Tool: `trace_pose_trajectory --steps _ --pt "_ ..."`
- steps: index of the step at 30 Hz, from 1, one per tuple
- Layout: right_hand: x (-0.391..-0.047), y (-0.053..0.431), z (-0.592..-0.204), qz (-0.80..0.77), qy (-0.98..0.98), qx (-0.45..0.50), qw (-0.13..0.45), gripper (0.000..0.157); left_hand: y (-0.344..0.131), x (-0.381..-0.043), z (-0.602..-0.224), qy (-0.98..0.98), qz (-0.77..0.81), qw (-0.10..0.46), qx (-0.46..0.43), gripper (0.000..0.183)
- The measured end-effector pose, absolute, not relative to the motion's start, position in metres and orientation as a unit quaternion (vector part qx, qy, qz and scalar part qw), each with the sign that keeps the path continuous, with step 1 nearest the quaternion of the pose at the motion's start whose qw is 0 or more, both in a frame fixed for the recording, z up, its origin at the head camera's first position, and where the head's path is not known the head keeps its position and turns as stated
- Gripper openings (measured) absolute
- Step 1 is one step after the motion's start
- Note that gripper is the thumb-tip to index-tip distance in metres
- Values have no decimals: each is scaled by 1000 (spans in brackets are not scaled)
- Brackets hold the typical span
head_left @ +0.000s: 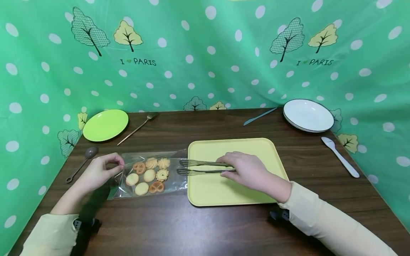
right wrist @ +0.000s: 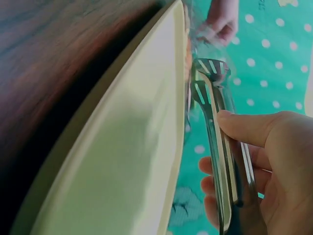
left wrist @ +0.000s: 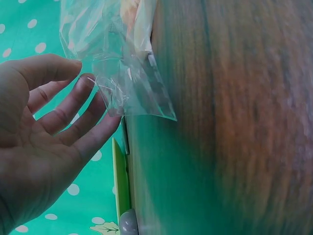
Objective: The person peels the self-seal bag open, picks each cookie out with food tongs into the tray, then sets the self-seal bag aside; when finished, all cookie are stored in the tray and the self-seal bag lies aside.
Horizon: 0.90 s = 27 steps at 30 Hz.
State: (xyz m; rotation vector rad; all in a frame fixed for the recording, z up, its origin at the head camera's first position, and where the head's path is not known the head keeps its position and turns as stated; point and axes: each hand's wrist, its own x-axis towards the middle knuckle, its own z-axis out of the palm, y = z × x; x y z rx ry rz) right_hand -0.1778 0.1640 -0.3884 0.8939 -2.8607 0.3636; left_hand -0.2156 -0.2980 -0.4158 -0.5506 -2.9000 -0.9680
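Observation:
A clear plastic bag (head_left: pixel 177 185) lies flat on the table, with round biscuits (head_left: pixel 141 188), flower-shaped cookies and pretzels (head_left: pixel 157 187) inside. My left hand (head_left: pixel 100 172) pinches the bag's left edge between thumb and forefinger. In the left wrist view, the loose bag end (left wrist: pixel 132 85) hangs by the fingertips. My right hand (head_left: pixel 250 172) grips metal serving tongs (head_left: pixel 205 163) above a yellow tray (head_left: pixel 205 196). The slotted tips of the tongs point left, over the bag's right end, and stand apart. In the right wrist view, the thumb presses one arm of the tongs (right wrist: pixel 213 122).
A green plate (head_left: pixel 105 125), a fork (head_left: pixel 134 132) and a dark spoon (head_left: pixel 84 160) lie on the left. At the back right are a blue knife (head_left: pixel 260 116) and a white dish (head_left: pixel 308 115), with a white knife (head_left: pixel 340 156) in front. A dotted green cloth (head_left: pixel 205 71) hangs behind.

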Motion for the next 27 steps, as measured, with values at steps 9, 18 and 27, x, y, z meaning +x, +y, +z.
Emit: trace_pose_trajectory --steps 9,18,27 --pt "-192 122 -395 103 -952 283 61 39 -296 -216 -414 -936 -306 12 -173 6" --pt "-208 94 -400 77 -956 277 49 42 -294 -217 -416 -938 -306 8 -165 7" --pt "-212 91 -400 50 -959 274 57 43 -294 -219 -417 -937 -307 14 -164 10"
